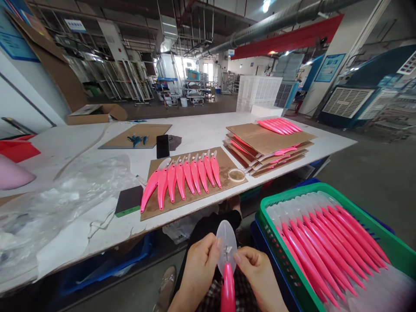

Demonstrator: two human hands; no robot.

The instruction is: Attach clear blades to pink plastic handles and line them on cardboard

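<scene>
In front of my lap is a pink fishing lure point(228, 288) with a clear oval lip point(226, 232) pointing up and away from me. My left hand point(202, 260) pinches the left edge of the lip between thumb and fingers. On the other side, my right hand point(255, 266) is closed with thumb and fingertips at the lip's lower right edge, near small metal fittings. A row of similar pink lures point(182, 180) lies on a brown board point(191, 207) on the table. To my right, a green basket point(264, 202) holds several more in a line.
A white table point(208, 125) spans ahead. On it are stacked boards point(260, 138) with pink lures, a round ring-like lid point(236, 174), a black-and-green block point(129, 200), a phone point(163, 146) and crumpled clear plastic point(84, 199). Blue crates stand beneath the basket.
</scene>
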